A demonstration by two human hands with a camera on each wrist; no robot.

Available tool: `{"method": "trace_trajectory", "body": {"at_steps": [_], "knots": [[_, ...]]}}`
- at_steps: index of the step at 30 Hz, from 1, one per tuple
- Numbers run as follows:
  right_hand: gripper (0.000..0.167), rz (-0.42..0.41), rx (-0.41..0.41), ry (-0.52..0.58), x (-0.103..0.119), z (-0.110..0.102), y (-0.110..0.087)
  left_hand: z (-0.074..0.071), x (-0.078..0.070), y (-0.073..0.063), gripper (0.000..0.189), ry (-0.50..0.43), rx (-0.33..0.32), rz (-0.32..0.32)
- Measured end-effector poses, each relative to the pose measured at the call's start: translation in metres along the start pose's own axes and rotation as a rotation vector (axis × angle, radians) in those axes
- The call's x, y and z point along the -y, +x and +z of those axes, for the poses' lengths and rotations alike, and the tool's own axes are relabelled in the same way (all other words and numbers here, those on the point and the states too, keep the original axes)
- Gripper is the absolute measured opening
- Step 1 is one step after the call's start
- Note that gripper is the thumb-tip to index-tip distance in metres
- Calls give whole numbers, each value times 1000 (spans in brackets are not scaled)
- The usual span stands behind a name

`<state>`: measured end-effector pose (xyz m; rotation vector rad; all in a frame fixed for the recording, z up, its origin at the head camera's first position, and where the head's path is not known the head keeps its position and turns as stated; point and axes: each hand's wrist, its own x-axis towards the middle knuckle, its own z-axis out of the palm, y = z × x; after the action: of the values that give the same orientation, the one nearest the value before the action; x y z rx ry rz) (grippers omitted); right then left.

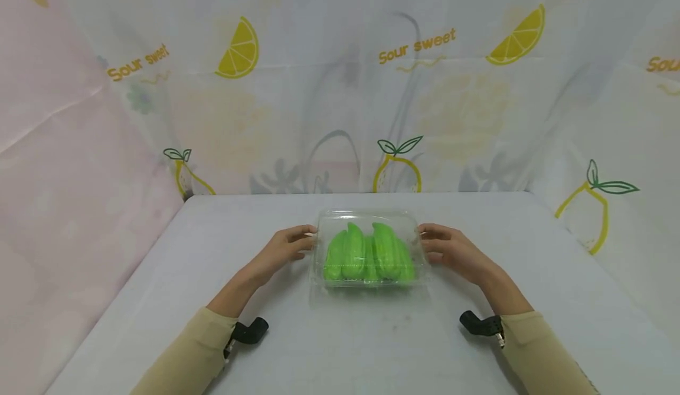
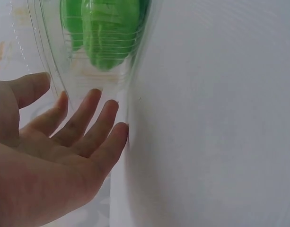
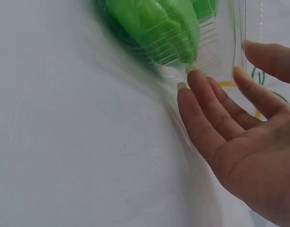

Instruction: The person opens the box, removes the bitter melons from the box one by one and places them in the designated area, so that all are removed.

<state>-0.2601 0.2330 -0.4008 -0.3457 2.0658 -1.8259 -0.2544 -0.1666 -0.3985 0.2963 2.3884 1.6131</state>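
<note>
A clear plastic clamshell box (image 1: pixel 369 215) sits on the white table, its lid lowered. Inside it stand several bright green, long, tapered pieces (image 1: pixel 355 253) that look like fruit or vegetables. My left hand (image 1: pixel 284 248) is at the box's left side, fingers spread and loosely bent, fingertips right at the plastic wall. On the opposite side my right hand (image 1: pixel 458 252) mirrors it, fingertips right at the wall. In the left wrist view, the thumb lies close to the lid's rim (image 2: pixel 40 47); the right thumb is similarly close to the rim (image 3: pixel 240 42).
The white tabletop (image 1: pixel 366 348) spreads around the box, with its far edge just behind. Pale fabric (image 1: pixel 340 100) printed with lemons and lettering hangs at the back and both sides. A black wrist device (image 1: pixel 251 331) is on the left arm, another (image 1: pixel 480 324) on the right.
</note>
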Motion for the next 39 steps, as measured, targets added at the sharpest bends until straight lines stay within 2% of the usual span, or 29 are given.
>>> {"method": "trace_trajectory", "body": {"at_steps": [3, 6, 12, 18, 24, 28, 32, 35, 39], "knots": [[34, 2, 26, 73, -1, 1, 1, 0, 0, -1, 48, -14, 9, -4], [34, 25, 28, 88, 0, 2, 1, 1, -1, -1, 47, -33, 10, -23], [53, 85, 54, 46, 7, 2, -1, 0, -5, -1, 47, -36, 6, -51], [67, 110, 137, 11, 13, -2, -2, -4, -7, -2, 54, -35, 32, -70], [78, 137, 266, -40, 13, -8, -9, -6, -5, -7, 64, -43, 132, -83], [93, 158, 349, -80, 13, -11, -15, -10, -2, -11, 70, -44, 222, -67], [107, 184, 357, -120, 15, -10, -18, -14, -5, -14, 79, -23, 325, -77], [112, 187, 340, -141, 16, -6, -18, -14, -9, -18, 92, 15, 373, -101], [114, 178, 330, -142, 15, -1, -17, -11, -13, -21, 107, 70, 377, -114]]}}
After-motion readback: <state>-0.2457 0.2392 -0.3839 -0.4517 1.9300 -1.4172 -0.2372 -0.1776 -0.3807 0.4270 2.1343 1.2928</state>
